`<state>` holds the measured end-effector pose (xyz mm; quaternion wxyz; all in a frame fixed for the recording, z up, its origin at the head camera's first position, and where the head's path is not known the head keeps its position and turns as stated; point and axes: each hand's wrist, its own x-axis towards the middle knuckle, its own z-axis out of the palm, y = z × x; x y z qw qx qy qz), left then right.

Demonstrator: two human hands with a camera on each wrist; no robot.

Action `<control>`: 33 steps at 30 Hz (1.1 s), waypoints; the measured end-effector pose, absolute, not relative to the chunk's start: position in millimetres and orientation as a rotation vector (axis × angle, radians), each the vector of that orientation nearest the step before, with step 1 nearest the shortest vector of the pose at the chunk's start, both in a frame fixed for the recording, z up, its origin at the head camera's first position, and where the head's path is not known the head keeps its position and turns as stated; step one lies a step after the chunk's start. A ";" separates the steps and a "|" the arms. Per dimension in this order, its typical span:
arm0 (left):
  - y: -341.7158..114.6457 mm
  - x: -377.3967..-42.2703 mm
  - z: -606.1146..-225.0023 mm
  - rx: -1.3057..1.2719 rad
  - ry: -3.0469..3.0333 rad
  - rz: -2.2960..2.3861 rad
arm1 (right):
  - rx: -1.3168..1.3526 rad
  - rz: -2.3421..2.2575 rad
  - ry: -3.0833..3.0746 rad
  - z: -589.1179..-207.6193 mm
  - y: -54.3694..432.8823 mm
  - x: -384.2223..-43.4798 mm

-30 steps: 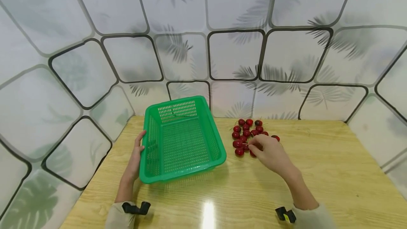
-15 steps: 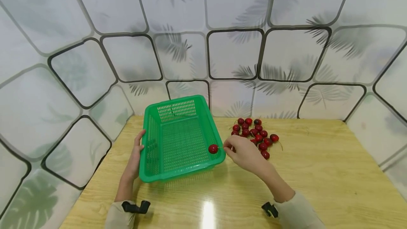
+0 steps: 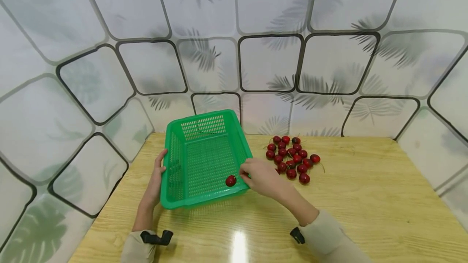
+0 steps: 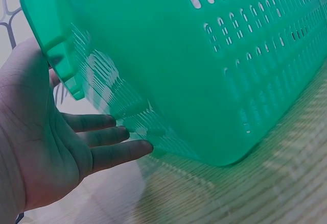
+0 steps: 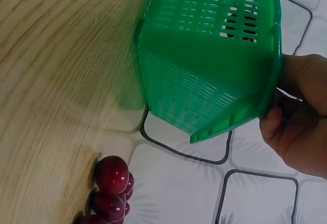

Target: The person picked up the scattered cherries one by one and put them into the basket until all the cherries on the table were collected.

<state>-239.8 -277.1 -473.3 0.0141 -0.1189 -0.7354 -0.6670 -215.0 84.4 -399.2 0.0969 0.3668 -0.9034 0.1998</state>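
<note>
The left hand holds the green plastic basket at its left rim. In the left wrist view, several of its fingers reach straight against the outer wall, and the thumb is partly hidden behind the rim. The right hand is over the basket's right rim, thumb and fingertips together. Just beyond them, low inside the basket, is a red cherry; they seem to pinch its stem, which is hard to make out. In the right wrist view, the right hand shows beside the rim, its fingertips partly hidden.
Several dark red cherries with stems lie in a cluster right of the basket on the wooden table. Some also show in the right wrist view, led by one cherry. A patterned backdrop rises behind the table.
The right hand has moved left from the cluster to the basket, bringing a cherry by its stem over the rim and down inside. The left hand and the basket have stayed in place.
</note>
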 end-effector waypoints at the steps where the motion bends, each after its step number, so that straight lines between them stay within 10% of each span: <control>1: -277.2 -239.8 -473.3 -0.375 -2.288 -2.075 | 1.105 0.575 -2.669 -399.7 81.7 -216.3; 33: -279.3 -238.9 -474.8 -0.359 -2.310 -2.063 | 1.271 0.310 -3.000 -408.1 36.9 -262.4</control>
